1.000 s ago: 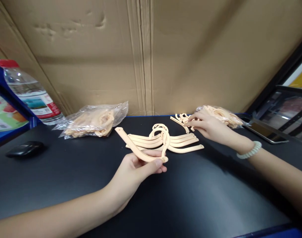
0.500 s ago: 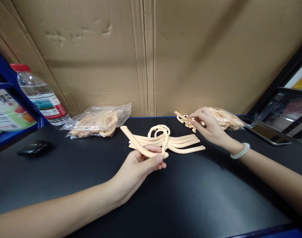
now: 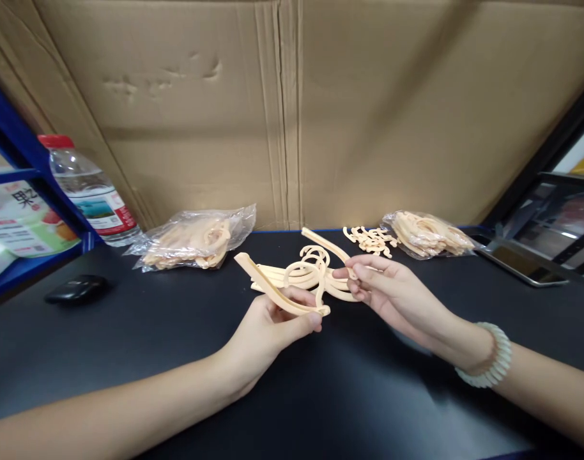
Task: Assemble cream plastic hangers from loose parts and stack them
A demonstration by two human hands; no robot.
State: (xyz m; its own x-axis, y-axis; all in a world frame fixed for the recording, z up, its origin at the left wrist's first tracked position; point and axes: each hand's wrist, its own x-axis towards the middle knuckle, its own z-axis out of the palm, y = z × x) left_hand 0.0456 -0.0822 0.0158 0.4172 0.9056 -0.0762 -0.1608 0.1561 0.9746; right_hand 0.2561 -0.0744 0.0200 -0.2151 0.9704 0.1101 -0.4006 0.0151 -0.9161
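My left hand (image 3: 270, 335) is closed on a beige plastic hanger part (image 3: 264, 282), a curved arm with a hook (image 3: 320, 284) at its right end. Thumb and fingers pinch it near that joint. To the right, my right hand (image 3: 402, 297) pinches the lower end of a slimmer beige hanger arm (image 3: 324, 243), which tilts up to the left. The two held parts are apart. Behind them lie several stacked beige hanger parts (image 3: 273, 275) with hooks, partly hidden by my hands.
A heap of small beige hook-shaped pieces (image 3: 368, 239) lies at the back. Plastic bags of beige parts stand left (image 3: 191, 239) and right (image 3: 429, 233). Around the black tabletop (image 3: 349, 396) are a mouse (image 3: 76, 289), a water bottle (image 3: 93, 191), a phone (image 3: 526, 262) and a cardboard wall (image 3: 200, 115).
My right hand has come from the small-piece heap toward my left hand, bringing the slim hanger arm. My left hand keeps its hold on the hooked part, nearly in place.
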